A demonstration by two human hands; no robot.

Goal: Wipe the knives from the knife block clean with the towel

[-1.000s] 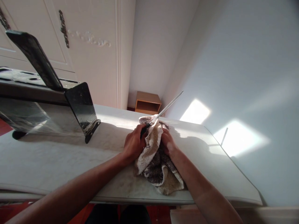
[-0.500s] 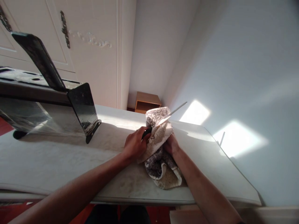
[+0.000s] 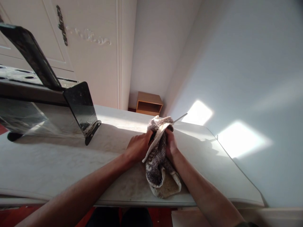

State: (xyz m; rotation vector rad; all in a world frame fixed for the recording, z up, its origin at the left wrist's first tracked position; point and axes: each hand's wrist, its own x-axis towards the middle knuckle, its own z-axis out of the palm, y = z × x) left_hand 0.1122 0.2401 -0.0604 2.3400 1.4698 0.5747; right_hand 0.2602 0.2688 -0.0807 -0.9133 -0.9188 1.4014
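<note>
A brown and cream cloth hangs bunched between my hands over the white table. My left hand is closed on the dark handle of a thin-bladed knife, most of the handle hidden by fingers and cloth. The blade sticks out past the cloth to the upper right, its rest covered by folds. My right hand grips the cloth from the right side, with the fabric folded over the blade and some fingers hidden.
On the left of the white table stands a knife block with clear sides and a black handle sticking up. Behind are a white cabinet and a small wooden shelf. A wall borders the right.
The cloth has been folded over the blade, so less of it shows, and the blade tip is lower. My right hand's fingers have come up around the cloth.
</note>
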